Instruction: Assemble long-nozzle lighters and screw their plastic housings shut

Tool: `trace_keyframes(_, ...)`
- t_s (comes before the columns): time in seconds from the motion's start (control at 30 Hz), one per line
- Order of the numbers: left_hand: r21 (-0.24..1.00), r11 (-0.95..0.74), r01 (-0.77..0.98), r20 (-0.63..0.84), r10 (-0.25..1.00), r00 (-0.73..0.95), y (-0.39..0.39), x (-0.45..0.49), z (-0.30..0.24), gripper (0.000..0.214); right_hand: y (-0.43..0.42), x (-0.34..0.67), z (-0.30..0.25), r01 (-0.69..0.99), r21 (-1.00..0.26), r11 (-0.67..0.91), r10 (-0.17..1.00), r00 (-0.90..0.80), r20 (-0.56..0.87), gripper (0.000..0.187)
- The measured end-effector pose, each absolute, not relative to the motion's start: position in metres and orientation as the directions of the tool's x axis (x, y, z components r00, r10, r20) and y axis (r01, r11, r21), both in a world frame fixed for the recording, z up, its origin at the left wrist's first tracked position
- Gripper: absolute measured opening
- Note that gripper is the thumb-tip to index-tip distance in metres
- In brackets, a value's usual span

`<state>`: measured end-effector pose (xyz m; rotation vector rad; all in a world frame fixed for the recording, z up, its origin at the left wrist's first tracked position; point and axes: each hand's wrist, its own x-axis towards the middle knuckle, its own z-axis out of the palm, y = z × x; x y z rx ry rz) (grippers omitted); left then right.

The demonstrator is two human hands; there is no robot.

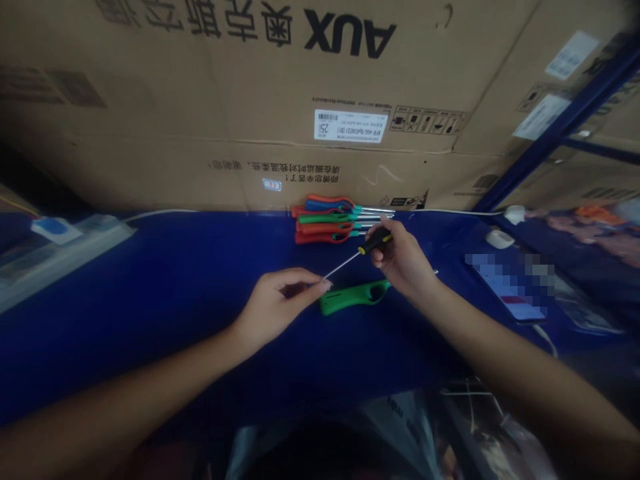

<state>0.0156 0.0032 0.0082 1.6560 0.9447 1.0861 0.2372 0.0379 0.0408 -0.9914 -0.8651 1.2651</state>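
Note:
My right hand is closed round the black and yellow handle of a small screwdriver, whose thin metal shaft slants down to the left. My left hand is closed in a pinch at the tip of that shaft; what it pinches, if anything, is too small to see. A green plastic lighter body lies on the blue table just below and between both hands. A stack of several red, green and blue lighters with metal nozzles lies behind my right hand.
Large cardboard boxes stand along the table's back edge. A phone with a white cable lies at the right, near white plugs. A pale tray-like object sits at the far left. Plastic bags hang below the front edge.

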Motion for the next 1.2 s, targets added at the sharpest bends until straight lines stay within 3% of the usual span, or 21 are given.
trace_keyframes(0.8, 0.927, -0.352, 0.127, 0.291, 0.891, 0.347, 0.0025, 0.0152, 0.0105, 0.01, 0.0377, 0.2375, 0.0402, -0.37, -0.929, -0.003, 0.991, 0.12, -0.051, 0.03)
trace_keyframes(1.07, 0.907, -0.393, 0.154, 0.315, 0.872, 0.374, 0.003, 0.0145, 0.0092, 0.011, 0.0355, 0.2368, 0.0401, -0.328, -0.944, 0.034, 0.992, 0.122, -0.006, 0.032)
trace_keyframes(1.2, 0.901, -0.403, 0.163, 0.315, 0.864, 0.392, 0.0025, 0.0145, 0.0089, 0.011, 0.0353, 0.2371, 0.041, -0.268, -0.952, 0.146, 0.986, 0.116, 0.119, 0.031)
